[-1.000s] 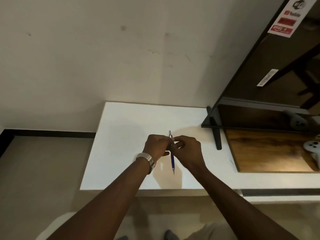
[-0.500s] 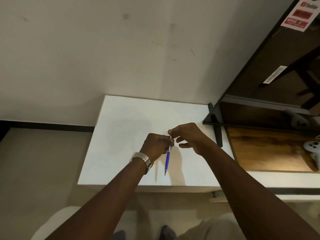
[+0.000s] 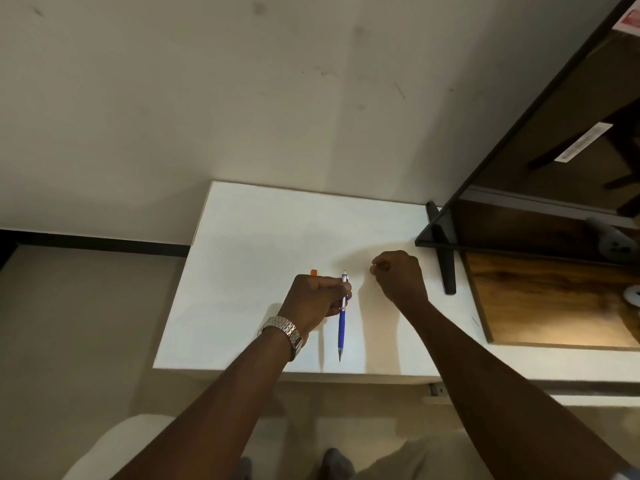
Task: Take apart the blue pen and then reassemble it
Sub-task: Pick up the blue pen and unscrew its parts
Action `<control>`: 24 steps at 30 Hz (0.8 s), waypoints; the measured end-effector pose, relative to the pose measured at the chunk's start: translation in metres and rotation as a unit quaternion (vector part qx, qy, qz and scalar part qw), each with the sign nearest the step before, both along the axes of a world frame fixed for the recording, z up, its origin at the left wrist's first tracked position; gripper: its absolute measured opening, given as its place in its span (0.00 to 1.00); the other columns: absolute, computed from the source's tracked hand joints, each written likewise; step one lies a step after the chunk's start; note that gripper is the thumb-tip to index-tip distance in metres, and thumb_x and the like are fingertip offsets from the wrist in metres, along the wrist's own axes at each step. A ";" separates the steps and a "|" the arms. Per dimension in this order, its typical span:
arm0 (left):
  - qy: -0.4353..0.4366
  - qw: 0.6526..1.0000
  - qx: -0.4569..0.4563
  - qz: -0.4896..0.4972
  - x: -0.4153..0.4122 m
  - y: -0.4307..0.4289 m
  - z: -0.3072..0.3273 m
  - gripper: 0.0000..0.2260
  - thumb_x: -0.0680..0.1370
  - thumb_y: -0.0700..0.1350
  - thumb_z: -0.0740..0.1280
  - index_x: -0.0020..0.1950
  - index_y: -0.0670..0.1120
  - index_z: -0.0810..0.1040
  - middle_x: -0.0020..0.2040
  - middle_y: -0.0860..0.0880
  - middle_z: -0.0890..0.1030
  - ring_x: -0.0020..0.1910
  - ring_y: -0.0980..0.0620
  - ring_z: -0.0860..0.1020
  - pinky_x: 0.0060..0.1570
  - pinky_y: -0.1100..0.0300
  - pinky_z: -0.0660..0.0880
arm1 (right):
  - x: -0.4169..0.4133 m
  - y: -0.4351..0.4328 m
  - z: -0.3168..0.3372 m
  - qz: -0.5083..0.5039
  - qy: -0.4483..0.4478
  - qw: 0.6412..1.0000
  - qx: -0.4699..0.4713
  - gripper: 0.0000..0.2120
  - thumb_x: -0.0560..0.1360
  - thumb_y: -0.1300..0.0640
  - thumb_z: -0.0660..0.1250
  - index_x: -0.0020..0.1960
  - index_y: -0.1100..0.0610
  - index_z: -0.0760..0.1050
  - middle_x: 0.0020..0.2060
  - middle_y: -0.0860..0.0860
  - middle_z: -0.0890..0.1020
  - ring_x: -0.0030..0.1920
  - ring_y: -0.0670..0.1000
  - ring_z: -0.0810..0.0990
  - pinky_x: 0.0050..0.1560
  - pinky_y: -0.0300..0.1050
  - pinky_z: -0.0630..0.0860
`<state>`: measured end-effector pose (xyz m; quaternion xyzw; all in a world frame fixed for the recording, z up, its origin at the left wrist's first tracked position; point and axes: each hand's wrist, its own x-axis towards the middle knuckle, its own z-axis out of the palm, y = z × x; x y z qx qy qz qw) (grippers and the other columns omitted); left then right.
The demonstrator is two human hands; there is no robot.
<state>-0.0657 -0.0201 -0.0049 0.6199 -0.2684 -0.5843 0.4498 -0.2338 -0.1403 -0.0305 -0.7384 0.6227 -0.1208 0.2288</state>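
My left hand (image 3: 317,297), a metal watch on its wrist, grips the upper, silver part of the blue pen (image 3: 342,327). The pen hangs nearly upright over the white table (image 3: 242,271), tip toward me. A thin white end sticks out of its top. My right hand (image 3: 398,276) is apart from the pen, to its right, fingers curled shut with thumb and forefinger pinched; whether a small pen part is between them is hidden. A small orange piece (image 3: 313,272) shows just beyond my left hand's knuckles.
A black-framed screen (image 3: 540,140) leans at the right, its black foot (image 3: 445,258) on the table. A wooden board (image 3: 554,299) lies beside it with a white controller (image 3: 632,295) at the edge. The floor drops off left of the table.
My right hand has left the pen's top and pulled away to the right, closed. My left hand keeps hold of the pen, which has tipped more upright. The orange piece has come into sight.
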 end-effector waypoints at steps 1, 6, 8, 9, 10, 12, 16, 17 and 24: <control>0.000 1.000 0.000 0.004 0.000 0.000 -0.001 0.07 0.77 0.40 0.72 0.48 0.37 0.87 0.38 0.41 0.83 0.36 0.48 0.79 0.45 0.58 0.82 | 0.000 0.001 -0.006 0.004 0.010 1.000 -0.001 0.10 0.77 0.63 0.69 0.55 0.60 0.87 0.56 0.57 0.87 0.59 0.59 0.83 0.61 0.46 0.76; 0.002 1.000 -0.003 0.002 -0.005 -0.003 -0.005 0.08 0.78 0.41 0.72 0.49 0.37 0.87 0.41 0.40 0.84 0.39 0.47 0.80 0.52 0.52 0.83 | -0.003 0.001 -0.021 0.008 0.020 1.000 -0.008 0.11 0.78 0.64 0.67 0.56 0.60 0.86 0.56 0.58 0.87 0.58 0.59 0.83 0.61 0.47 0.77; -0.002 1.000 -0.003 -0.001 -0.006 -0.005 -0.006 0.08 0.77 0.41 0.72 0.49 0.38 0.87 0.41 0.40 0.84 0.39 0.46 0.80 0.52 0.52 0.83 | -0.004 -0.001 -0.023 0.009 0.020 1.000 -0.001 0.11 0.79 0.63 0.67 0.58 0.60 0.85 0.58 0.58 0.86 0.60 0.58 0.82 0.62 0.46 0.75; -0.005 1.000 -0.004 -0.002 -0.006 -0.006 -0.006 0.07 0.77 0.42 0.72 0.48 0.38 0.88 0.40 0.40 0.84 0.39 0.47 0.80 0.52 0.53 0.83 | -0.004 -0.001 -0.022 0.005 0.018 1.000 0.006 0.12 0.79 0.61 0.68 0.61 0.60 0.84 0.59 0.57 0.85 0.60 0.58 0.82 0.62 0.46 0.74; -0.009 1.000 -0.006 -0.003 -0.006 -0.006 -0.007 0.07 0.77 0.42 0.73 0.48 0.39 0.88 0.40 0.41 0.84 0.39 0.47 0.80 0.51 0.53 0.83 | -0.004 -0.001 -0.020 -0.006 0.008 1.000 0.016 0.14 0.79 0.59 0.70 0.63 0.59 0.82 0.61 0.56 0.84 0.61 0.57 0.81 0.61 0.46 0.74; -0.013 1.000 -0.011 -0.003 -0.006 -0.008 -0.008 0.07 0.77 0.42 0.73 0.48 0.40 0.88 0.39 0.41 0.84 0.38 0.48 0.80 0.50 0.54 0.84 | -0.004 0.003 -0.014 -0.040 -0.038 0.998 0.021 0.20 0.77 0.55 0.74 0.67 0.58 0.79 0.58 0.54 0.84 0.56 0.55 0.82 0.58 0.45 0.74; -0.026 0.999 -0.019 -0.006 -0.005 -0.008 -0.013 0.07 0.77 0.43 0.73 0.47 0.41 0.88 0.37 0.43 0.84 0.37 0.49 0.81 0.47 0.57 0.84 | -0.003 0.020 0.009 -0.080 -0.149 0.985 -0.023 0.13 0.74 0.57 0.77 0.58 0.56 0.84 0.47 0.52 0.87 0.45 0.51 0.83 0.51 0.44 0.78; -0.031 0.999 -0.019 -0.009 -0.005 -0.008 -0.014 0.07 0.77 0.43 0.73 0.48 0.41 0.88 0.38 0.43 0.85 0.36 0.50 0.81 0.46 0.58 0.84 | -0.002 0.025 0.015 -0.086 -0.173 0.981 -0.016 0.11 0.74 0.57 0.77 0.56 0.56 0.86 0.46 0.51 0.87 0.45 0.51 0.84 0.50 0.44 0.78; -0.082 0.996 -0.014 -0.029 -0.012 -0.010 -0.019 0.05 0.76 0.43 0.74 0.45 0.45 0.89 0.35 0.49 0.85 0.34 0.52 0.82 0.36 0.67 0.81 | 0.005 0.053 0.035 -0.057 -0.256 0.950 0.169 0.06 0.77 0.59 0.71 0.47 0.56 0.88 0.38 0.51 0.87 0.37 0.52 0.82 0.37 0.47 0.79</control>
